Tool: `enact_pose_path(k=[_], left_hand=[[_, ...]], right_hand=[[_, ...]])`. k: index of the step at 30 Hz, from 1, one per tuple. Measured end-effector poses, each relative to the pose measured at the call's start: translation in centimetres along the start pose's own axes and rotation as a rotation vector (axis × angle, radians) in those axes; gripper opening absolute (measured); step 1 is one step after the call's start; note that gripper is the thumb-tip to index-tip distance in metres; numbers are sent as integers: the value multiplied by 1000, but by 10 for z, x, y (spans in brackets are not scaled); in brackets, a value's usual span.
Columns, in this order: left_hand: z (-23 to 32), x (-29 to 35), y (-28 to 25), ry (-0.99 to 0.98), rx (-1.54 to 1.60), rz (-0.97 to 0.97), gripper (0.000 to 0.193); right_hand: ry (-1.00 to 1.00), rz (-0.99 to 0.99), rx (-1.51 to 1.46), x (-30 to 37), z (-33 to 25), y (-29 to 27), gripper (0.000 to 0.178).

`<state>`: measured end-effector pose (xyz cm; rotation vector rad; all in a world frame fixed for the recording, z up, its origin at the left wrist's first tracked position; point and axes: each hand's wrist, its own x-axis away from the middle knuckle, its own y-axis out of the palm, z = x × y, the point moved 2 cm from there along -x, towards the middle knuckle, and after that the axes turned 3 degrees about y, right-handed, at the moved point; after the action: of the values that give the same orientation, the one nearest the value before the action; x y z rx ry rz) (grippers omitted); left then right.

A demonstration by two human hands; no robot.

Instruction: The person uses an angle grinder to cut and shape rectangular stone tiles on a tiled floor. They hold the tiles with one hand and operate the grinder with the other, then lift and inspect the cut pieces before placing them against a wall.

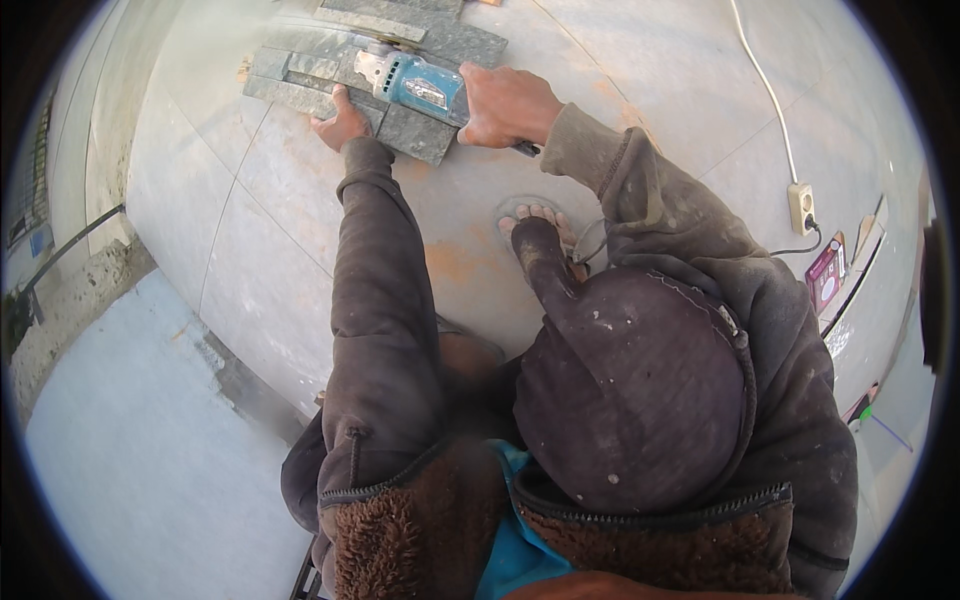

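Note:
My right hand (505, 103) is wrapped round the body of a blue angle grinder (425, 88), which points to the left and away from me. Its metal head lies over a grey stone cladding panel (425, 135) made of staggered strips. The disc is mostly hidden and the dust around it blurs the edge. My left hand (343, 120) presses on the near left part of the panel, thumb on top and fingers at its edge. Another stone piece (375, 22) lies just beyond the grinder's head.
Dusty pale floor tiles (280, 210) spread around the panel. A white cable (765, 75) runs down to a socket block (801, 208) at the right, where a dark plug sits. Beside it lies a purple box (826, 275). My bare foot (540, 217) rests on the tiles below the grinder.

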<state>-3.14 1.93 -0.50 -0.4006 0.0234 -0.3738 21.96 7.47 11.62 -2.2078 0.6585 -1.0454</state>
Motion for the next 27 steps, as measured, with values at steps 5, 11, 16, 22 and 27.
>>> enact_pose_path(k=[5, 11, 16, 22, 27], left_hand=[[-7, -7, -2, -3, -9, -2, 94], [-3, -2, 1, 2, 24, 42, 85], [-5, -5, -1, -6, 8, 3, 91], [-10, -7, 3, -16, 6, 7, 98], [-22, -15, -3, -32, 7, 4, 104]], right_hand=[[-6, 9, 29, 3, 1, 2, 72], [20, 13, 34, 12, 3, -2, 53], [27, 0, 27, 15, 5, -1, 55], [-2, 22, -4, 18, 12, 0, 56], [-31, 64, -77, 19, 3, -1, 61]])
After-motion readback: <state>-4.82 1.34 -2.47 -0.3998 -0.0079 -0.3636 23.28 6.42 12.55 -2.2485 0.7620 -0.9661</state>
